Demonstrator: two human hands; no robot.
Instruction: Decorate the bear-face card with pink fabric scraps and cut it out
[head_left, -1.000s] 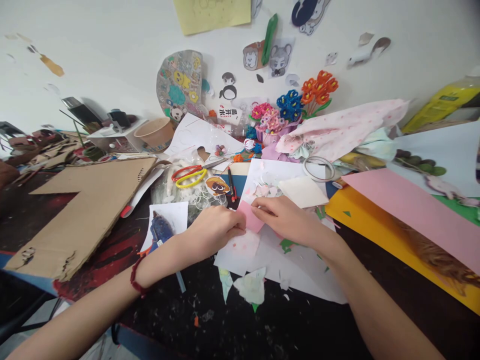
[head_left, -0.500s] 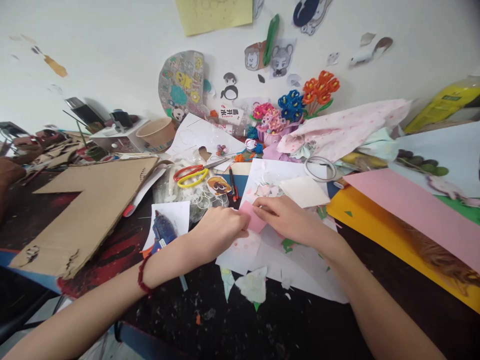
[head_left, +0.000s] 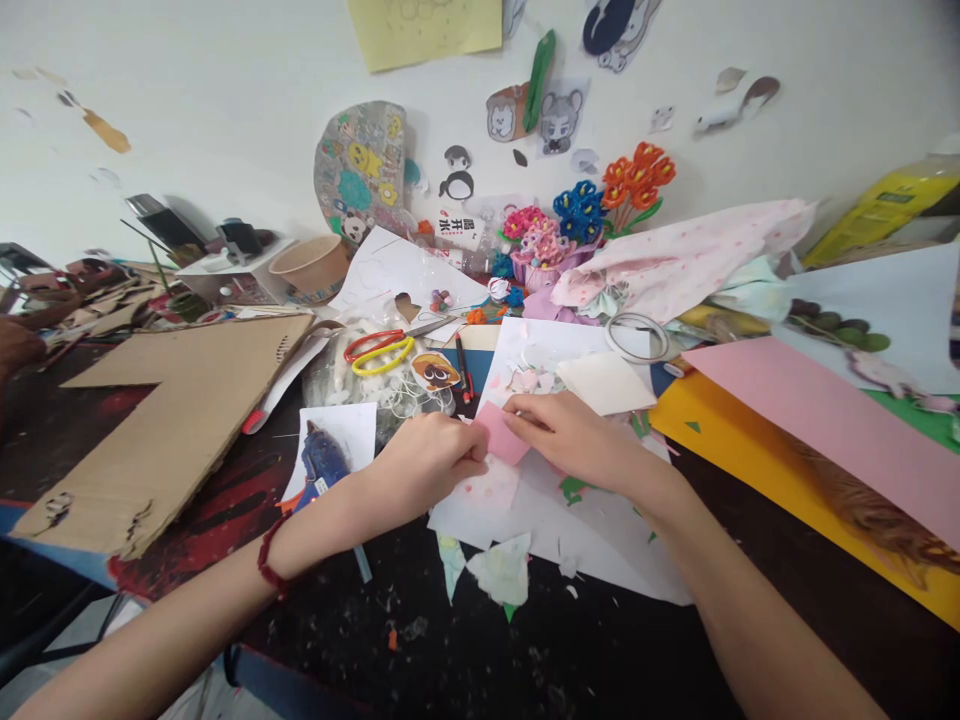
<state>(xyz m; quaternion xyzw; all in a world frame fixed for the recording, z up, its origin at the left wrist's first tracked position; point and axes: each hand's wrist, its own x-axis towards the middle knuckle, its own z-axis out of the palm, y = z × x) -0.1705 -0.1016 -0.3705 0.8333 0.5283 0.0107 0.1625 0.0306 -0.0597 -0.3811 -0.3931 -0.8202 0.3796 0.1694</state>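
Note:
A small pink paper piece point(head_left: 501, 434) is between my two hands, above white sheets strewn with scraps. My left hand point(head_left: 431, 455) is closed with its fingertips at the paper's left edge. From the right, my right hand point(head_left: 574, 435) pinches the paper's upper right part between thumb and fingers. Beneath them lies a white sheet point(head_left: 615, 560) with green and pink scraps on it. A blue glue gun point(head_left: 324, 462) rests on a small white paper beside my left forearm. Scissors point(head_left: 379, 352) with red and yellow handles lie behind my left hand.
Cut cardboard point(head_left: 172, 430) covers the left of the table, with another person's hand point(head_left: 19, 345) at the far left edge. Pink point(head_left: 810, 430) and orange point(head_left: 697, 420) sheets lie right. A tape roll point(head_left: 637, 338), pen point(head_left: 463, 368) and beaded flowers point(head_left: 581, 210) stand or lie behind.
My left hand has moved slightly left, and a little more of the pink paper's left side shows. My right hand keeps its pinch. The whole view has shifted slightly.

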